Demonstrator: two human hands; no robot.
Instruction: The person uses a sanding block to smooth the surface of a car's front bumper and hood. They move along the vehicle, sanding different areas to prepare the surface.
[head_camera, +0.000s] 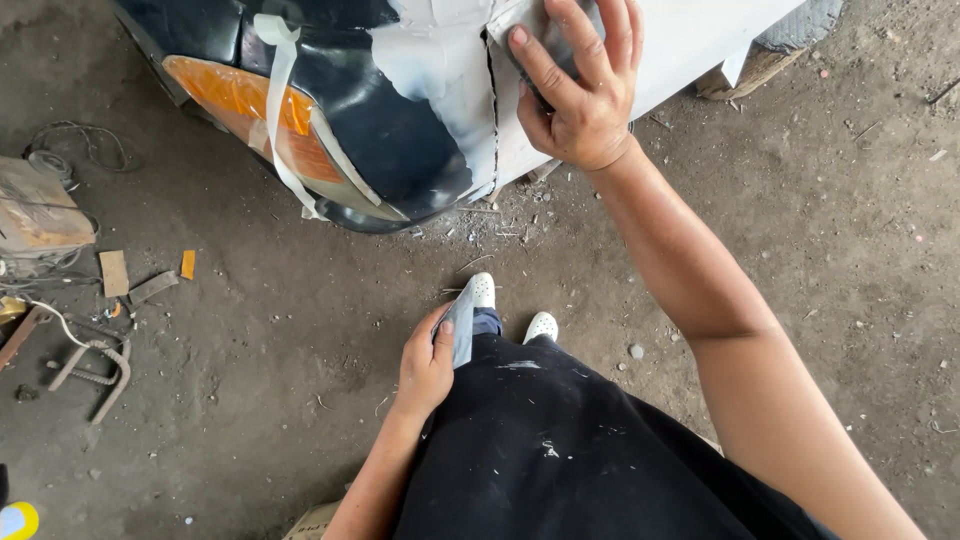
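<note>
My right hand (580, 85) presses flat on a grey sheet of sandpaper (560, 45) against the white filler patch (440, 60) on a dark blue car body (400, 140), beside a crack between panels. My left hand (425, 365) hangs low by my thigh and pinches a folded grey sheet of sandpaper (461, 325). An orange side lamp (240, 110) on the car's corner is edged with white masking tape (285, 100).
Dirt floor with filler dust and chips under the bumper. At the left lie a cardboard piece (35, 210), wires, wood scraps (115, 272) and a bent metal bracket (95, 370). A yellow can lid (18, 520) sits at bottom left. My white shoes (540, 326) stand near the car.
</note>
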